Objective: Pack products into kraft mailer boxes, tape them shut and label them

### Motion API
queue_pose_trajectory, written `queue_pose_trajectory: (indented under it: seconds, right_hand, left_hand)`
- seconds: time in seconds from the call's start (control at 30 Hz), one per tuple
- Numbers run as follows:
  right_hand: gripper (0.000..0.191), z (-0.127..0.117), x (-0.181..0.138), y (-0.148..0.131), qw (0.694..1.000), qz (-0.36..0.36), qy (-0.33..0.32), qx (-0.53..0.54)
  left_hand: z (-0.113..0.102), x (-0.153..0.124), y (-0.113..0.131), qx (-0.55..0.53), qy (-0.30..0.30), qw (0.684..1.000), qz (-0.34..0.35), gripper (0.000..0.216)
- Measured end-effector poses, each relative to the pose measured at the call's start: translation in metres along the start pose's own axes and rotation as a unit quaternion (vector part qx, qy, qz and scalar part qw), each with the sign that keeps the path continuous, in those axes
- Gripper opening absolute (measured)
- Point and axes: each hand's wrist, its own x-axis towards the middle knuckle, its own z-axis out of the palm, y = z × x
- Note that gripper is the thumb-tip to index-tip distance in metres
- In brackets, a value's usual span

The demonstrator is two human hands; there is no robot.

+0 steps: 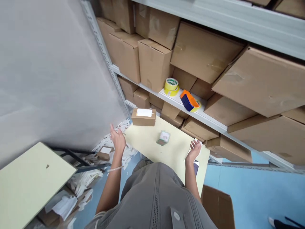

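Observation:
My left hand point(117, 140) hovers at the left edge of a small pale yellow table point(152, 144), fingers stretched out, holding nothing. My right hand point(194, 150) rests at the table's right edge, fingers curled on a white paper slip point(197, 142). A small brown carton with a white label point(143, 116) sits at the table's far corner. A small blurred packet point(163, 138) lies mid-table between my hands. A dark phone-like object point(196, 167) shows just below my right wrist.
Metal shelves hold many brown cartons point(205, 52). Yellow tape rolls point(171, 86) and an orange and blue tape dispenser point(189, 100) sit on a shelf. White paper scraps point(85, 178) litter the floor at left. Another pale table point(28, 181) stands lower left; an open carton point(219, 206) lower right.

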Motion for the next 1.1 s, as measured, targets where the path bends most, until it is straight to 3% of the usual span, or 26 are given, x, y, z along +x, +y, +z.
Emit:
queue_pose_trajectory:
  seconds: [0.1, 0.23, 0.33, 0.4, 0.43, 0.5, 0.6, 0.7, 0.8, 0.9, 0.97, 1.1]
  right_hand:
    - [0.058, 0.003, -0.020, -0.010, 0.997, -0.023, -0.068, -0.014]
    - [0.054, 0.010, -0.051, -0.013, 0.982, -0.052, -0.177, -0.031]
    - [0.052, 0.015, -0.078, -0.009, 0.963, -0.060, -0.259, -0.042]
    - [0.051, 0.018, -0.098, -0.004, 0.945, -0.051, -0.318, -0.050]
    - [0.051, 0.019, -0.108, -0.002, 0.935, -0.046, -0.348, -0.054]
    - [0.050, 0.021, -0.127, 0.002, 0.912, -0.036, -0.403, -0.062]
    - [0.049, 0.030, -0.154, 0.002, 0.882, -0.035, -0.465, -0.061]
    - [0.048, 0.047, -0.183, -0.008, 0.860, -0.055, -0.506, -0.039]
    - [0.047, 0.066, -0.222, -0.024, 0.845, -0.091, -0.527, -0.006]
    - [0.047, 0.080, -0.267, -0.032, 0.828, -0.113, -0.548, 0.015]
    - [0.049, 0.086, -0.299, -0.028, 0.820, -0.102, -0.563, 0.015]
    - [0.050, 0.096, -0.370, -0.001, 0.806, 0.023, -0.591, -0.018]
  left_hand:
    - [-0.029, -0.025, -0.009, 0.006, 0.051, 0.999, -0.016, 0.065]
    - [-0.044, -0.087, -0.025, -0.012, 0.099, 0.994, -0.044, 0.065]
    - [-0.056, -0.143, -0.049, -0.009, 0.075, 0.991, -0.113, 0.066]
    - [-0.073, -0.177, -0.071, 0.009, 0.040, 0.977, -0.211, 0.071]
    - [-0.085, -0.193, -0.082, 0.015, 0.039, 0.967, -0.251, 0.074]
    - [-0.116, -0.220, -0.105, 0.023, 0.089, 0.951, -0.293, 0.078]
    - [-0.176, -0.257, -0.130, 0.037, 0.248, 0.923, -0.292, 0.077]
    - [-0.236, -0.288, -0.138, 0.055, 0.390, 0.875, -0.281, 0.072]
    - [-0.281, -0.308, -0.138, 0.079, 0.479, 0.831, -0.273, 0.067]
    - [-0.312, -0.313, -0.142, 0.082, 0.514, 0.802, -0.293, 0.066]
    - [-0.331, -0.314, -0.151, 0.061, 0.494, 0.799, -0.337, 0.066]
    - [-0.384, -0.326, -0.184, 0.040, 0.450, 0.778, -0.436, 0.065]
